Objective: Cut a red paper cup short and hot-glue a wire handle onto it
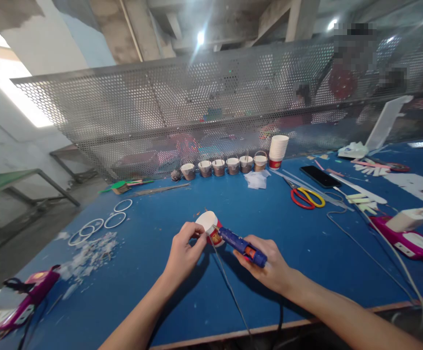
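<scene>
Item: paper cup under glue gun, centre of blue table.

My left hand [184, 253] is closed on the cup [210, 226], tipped on its side with the white base turned up toward me, so the side wall faces the nozzle. My right hand [269, 265] is wrapped round the glue gun [241, 246], blue plastic body with an orange trigger, tip touching the cup's printed red wall; its cord trails off the near edge. The table [160, 301] is covered in matte blue felt-like cloth. Against the perforated metal screen [142, 112] stands a row of finished cups [222, 166] with thin wire-like handles, beside a stack of plain cups [278, 150]. Right of it: scissors [307, 198], red and yellow loops, and a dark phone [319, 176]. Left: thin white rings [98, 224] and pale scraps [91, 250].
</scene>
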Available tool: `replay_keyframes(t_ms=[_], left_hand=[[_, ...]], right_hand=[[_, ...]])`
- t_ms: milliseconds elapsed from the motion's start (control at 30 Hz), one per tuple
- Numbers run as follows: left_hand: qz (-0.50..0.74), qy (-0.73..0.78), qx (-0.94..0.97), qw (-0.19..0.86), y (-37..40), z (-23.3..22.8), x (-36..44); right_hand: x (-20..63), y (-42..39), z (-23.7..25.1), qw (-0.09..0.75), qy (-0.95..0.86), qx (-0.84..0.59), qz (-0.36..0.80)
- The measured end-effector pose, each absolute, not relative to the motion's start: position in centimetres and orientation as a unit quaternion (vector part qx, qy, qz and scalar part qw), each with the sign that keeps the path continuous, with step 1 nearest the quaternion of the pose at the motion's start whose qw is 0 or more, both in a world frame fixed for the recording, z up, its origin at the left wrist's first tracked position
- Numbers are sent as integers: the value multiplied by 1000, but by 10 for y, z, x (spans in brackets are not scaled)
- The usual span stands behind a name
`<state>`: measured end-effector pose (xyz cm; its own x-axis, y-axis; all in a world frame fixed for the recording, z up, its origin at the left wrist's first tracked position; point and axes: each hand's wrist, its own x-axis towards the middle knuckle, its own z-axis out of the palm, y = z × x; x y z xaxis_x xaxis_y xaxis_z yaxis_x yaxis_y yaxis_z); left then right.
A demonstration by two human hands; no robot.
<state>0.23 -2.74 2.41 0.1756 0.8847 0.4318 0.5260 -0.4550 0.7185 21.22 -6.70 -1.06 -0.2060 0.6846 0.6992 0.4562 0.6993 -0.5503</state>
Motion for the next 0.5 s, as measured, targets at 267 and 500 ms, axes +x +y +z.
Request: replay_keyframes(t_ms=[267,500], left_hand=[[428,473,741,208,-27,24,2],[428,468,743,214,-26,23,3]], right_hand=[[211,-68,-11,499,-782,-354,119],[211,-67,-14,495,-787,-349,114]])
